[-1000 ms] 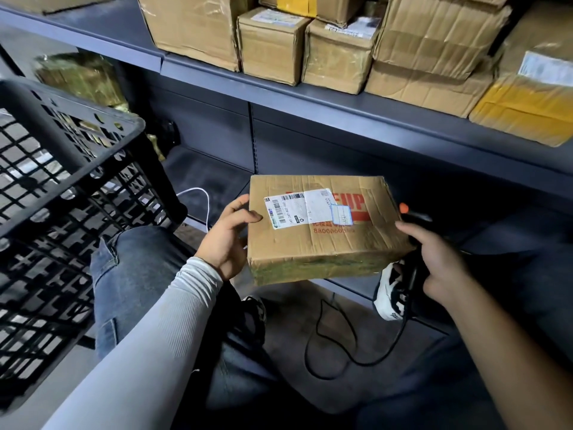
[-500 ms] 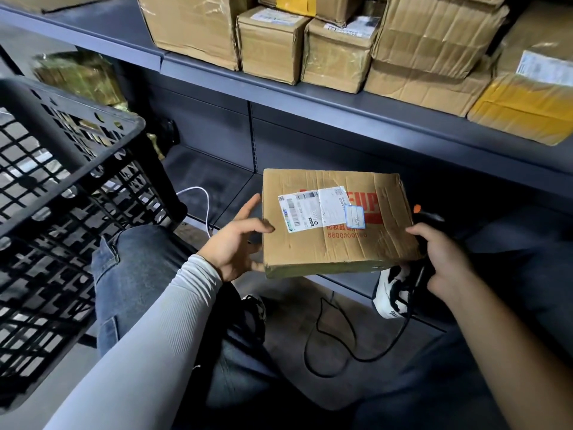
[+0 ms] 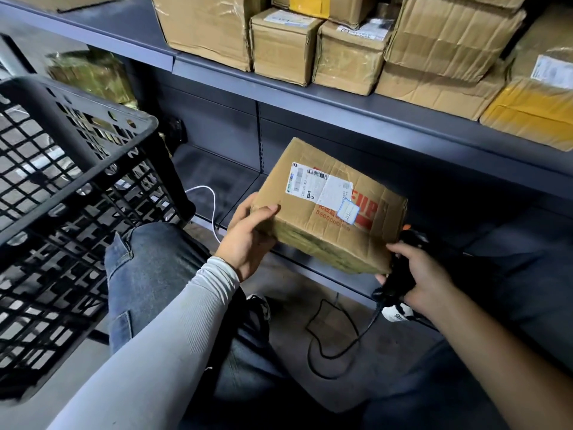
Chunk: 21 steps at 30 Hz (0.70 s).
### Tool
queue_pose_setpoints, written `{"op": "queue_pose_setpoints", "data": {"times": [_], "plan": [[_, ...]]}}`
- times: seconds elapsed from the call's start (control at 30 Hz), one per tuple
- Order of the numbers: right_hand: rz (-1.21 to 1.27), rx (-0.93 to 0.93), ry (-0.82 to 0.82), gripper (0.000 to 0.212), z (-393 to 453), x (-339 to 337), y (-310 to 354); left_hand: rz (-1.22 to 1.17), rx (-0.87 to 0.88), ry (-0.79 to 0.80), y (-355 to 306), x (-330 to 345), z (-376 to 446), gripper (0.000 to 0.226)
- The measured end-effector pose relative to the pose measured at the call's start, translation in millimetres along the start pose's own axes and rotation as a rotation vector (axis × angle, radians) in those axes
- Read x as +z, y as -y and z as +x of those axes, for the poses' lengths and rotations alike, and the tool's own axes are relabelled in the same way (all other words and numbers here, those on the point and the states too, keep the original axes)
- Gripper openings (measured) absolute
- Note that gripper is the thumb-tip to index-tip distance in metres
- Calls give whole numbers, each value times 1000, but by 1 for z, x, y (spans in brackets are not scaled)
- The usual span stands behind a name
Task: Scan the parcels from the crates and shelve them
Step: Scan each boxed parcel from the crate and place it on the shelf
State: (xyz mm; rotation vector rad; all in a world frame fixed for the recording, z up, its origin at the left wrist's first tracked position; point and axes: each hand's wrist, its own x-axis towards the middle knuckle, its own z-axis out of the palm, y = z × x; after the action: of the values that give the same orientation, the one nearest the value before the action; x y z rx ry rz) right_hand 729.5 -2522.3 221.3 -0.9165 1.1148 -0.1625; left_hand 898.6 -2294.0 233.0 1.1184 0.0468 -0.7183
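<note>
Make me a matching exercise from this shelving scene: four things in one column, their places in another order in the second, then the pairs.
Things:
1. brown cardboard parcel with a white label
2. black handheld scanner
3. black plastic lattice crate
4. white cable

Places:
A. on the lower shelf
B. at the left of the view
C. gripped in the right hand
D. held at its corner by the left hand

Pairs: 1-D, 2-C, 3-B, 4-A

Over the last second the cardboard parcel (image 3: 328, 206) has turned clockwise, so its label (image 3: 319, 186) now slants down to the right and a taped side faces the camera. The left hand (image 3: 248, 235) has slid to the parcel's near left corner, thumb on top. The right hand (image 3: 418, 276), still gripping the black scanner (image 3: 398, 280), now sits under the near right corner.
</note>
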Motion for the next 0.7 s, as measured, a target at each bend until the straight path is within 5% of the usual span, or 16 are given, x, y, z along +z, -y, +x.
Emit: {"op": "queue_pose_setpoints", "data": {"times": [0.2,0.4,0.7], "plan": [[53,78,15,16,-7,13,-16,-49,12,-83,6,-3,8,45],[68,105,80,12,-10,24,-25,-5,54,-152,10,4,11,119],[-91,-76,26,10,-8,28,-27,-94,92,-291,-1,-5,14,108]]}}
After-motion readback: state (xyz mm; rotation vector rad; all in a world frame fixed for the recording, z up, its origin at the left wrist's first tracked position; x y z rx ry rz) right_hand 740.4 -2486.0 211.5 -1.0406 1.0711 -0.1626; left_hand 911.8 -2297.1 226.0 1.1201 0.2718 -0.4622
